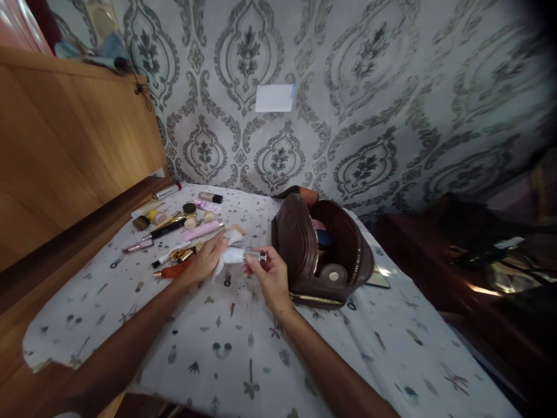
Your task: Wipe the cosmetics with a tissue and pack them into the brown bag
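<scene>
Between my hands is a white cosmetic tube (235, 255) with a clear, silvery cap, lying sideways above the cloth. My left hand (209, 255) is closed around its left end with a white wipe (234, 237) bunched against it. The fingers of my right hand (270, 273) pinch the cap end. Just right of that hand stands a brown makeup bag (296, 244), unzipped, with a dark blue item (323, 239) and a pink one inside. Behind my left hand lie a pink tube (202, 230), a black tube (167, 227) and an orange pointed item (172, 271).
A white patterned cloth (217, 360) covers the table. Several more cosmetics, including a foundation bottle (210, 197) and a brush (141, 223), lie at the back left. A wooden cabinet (78, 139) borders the left; a patterned wall (278, 139) rises behind. Dark furniture stands right.
</scene>
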Demonstrator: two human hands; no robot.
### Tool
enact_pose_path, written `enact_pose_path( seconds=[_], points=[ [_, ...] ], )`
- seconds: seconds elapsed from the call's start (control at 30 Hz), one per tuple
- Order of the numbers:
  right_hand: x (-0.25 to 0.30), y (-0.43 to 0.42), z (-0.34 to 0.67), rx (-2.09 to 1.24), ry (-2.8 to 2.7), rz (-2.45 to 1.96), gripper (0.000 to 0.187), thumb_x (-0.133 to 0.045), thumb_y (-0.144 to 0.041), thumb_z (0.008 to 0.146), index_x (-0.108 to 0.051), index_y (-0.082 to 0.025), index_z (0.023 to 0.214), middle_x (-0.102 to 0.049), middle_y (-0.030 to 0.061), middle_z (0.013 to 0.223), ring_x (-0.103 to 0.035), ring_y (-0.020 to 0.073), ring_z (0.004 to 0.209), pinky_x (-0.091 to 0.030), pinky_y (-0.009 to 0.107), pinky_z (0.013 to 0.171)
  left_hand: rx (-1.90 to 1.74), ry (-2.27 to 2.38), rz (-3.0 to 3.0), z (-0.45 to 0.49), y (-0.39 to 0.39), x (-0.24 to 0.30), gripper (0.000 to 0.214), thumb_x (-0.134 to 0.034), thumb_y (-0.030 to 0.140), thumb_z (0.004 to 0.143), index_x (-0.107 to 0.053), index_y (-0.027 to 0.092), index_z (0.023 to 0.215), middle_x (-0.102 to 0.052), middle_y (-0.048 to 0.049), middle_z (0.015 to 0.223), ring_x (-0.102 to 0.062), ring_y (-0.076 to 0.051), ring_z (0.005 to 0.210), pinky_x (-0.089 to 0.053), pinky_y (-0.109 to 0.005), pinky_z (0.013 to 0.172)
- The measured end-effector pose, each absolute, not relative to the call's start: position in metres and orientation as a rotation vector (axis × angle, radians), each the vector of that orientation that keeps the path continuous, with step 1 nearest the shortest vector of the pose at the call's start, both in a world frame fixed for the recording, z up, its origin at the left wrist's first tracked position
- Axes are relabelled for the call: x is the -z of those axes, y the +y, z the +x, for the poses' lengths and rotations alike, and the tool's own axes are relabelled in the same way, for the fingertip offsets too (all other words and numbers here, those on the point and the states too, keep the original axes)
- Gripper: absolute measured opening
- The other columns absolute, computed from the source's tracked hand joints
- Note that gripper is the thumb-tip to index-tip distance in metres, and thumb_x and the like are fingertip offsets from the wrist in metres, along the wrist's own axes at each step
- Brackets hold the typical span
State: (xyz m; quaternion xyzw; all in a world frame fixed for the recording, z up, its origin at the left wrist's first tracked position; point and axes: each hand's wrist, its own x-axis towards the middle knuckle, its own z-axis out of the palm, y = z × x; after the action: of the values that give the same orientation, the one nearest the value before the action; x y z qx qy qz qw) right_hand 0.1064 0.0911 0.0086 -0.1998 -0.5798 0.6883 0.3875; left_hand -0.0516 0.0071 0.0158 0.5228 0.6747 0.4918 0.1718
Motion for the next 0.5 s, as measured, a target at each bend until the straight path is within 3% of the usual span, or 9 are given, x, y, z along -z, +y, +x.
enact_pose_path(
  seconds=[0.07, 0.13, 0.3, 0.37, 0.5],
  points=[
    [-0.008, 0.09, 0.107, -1.716, -1.479, -0.542, 0.034, -0.078, -0.045, 0.072, -0.058, -0.022, 0.084, -0.066, -0.0029, 0.061, -0.062, 0.0159, 0.053, -0.054, 0.029, 0.055, -1.304, 1.932, 1.686, -0.046, 0.006, -0.017, 0.048, -0.041, 0.049, 0.095, -0.056, 0.016, 0.125, -0.065, -0.0125, 0.123, -0.057, -0.027, 0.116, -0.041, -0.04, 0.103],
    [-0.007, 0.09, 0.106, -1.689, -1.467, -0.567, 0.035, -0.078, -0.048, 0.071, -0.056, -0.021, 0.079, -0.065, -0.0032, 0.06, -0.062, 0.0153, 0.052, -0.054, 0.029, 0.054, -1.142, 1.956, 1.928, -0.041, 0.004, -0.018, 0.043, -0.047, 0.045, 0.093, -0.055, 0.016, 0.125, -0.065, -0.0129, 0.123, -0.058, -0.027, 0.116, -0.043, -0.04, 0.102],
    [-0.007, 0.091, 0.104, -1.716, -1.411, -0.598, 0.039, -0.077, -0.052, 0.071, -0.054, -0.021, 0.076, -0.064, -0.0031, 0.059, -0.062, 0.0149, 0.051, -0.051, 0.027, 0.05, -0.994, 2.111, 2.256, -0.042, 0.003, -0.012, 0.035, -0.039, 0.039, 0.099, -0.055, 0.015, 0.119, -0.068, -0.0134, 0.111, -0.063, -0.026, 0.105, -0.048, -0.04, 0.093],
    [-0.009, 0.092, 0.104, -1.721, -1.374, -0.612, 0.042, -0.078, -0.053, 0.07, -0.052, -0.021, 0.075, -0.063, -0.0036, 0.057, -0.061, 0.0148, 0.05, -0.05, 0.026, 0.048, -1.011, 2.135, 2.262, -0.045, 0.004, -0.008, 0.038, -0.04, 0.043, 0.098, -0.055, 0.015, 0.118, -0.068, -0.0143, 0.108, -0.063, -0.028, 0.103, -0.048, -0.043, 0.093],
    [-0.013, 0.091, 0.105, -1.767, -1.32, -0.637, 0.044, -0.078, -0.055, 0.07, -0.051, -0.021, 0.074, -0.061, -0.0041, 0.053, -0.06, 0.0147, 0.047, -0.047, 0.024, 0.045, -1.012, 2.118, 2.295, -0.049, 0.003, -0.004, 0.053, -0.05, 0.056, 0.091, -0.05, 0.017, 0.127, -0.064, -0.0164, 0.123, -0.059, -0.031, 0.117, -0.046, -0.046, 0.1]
  ],
)
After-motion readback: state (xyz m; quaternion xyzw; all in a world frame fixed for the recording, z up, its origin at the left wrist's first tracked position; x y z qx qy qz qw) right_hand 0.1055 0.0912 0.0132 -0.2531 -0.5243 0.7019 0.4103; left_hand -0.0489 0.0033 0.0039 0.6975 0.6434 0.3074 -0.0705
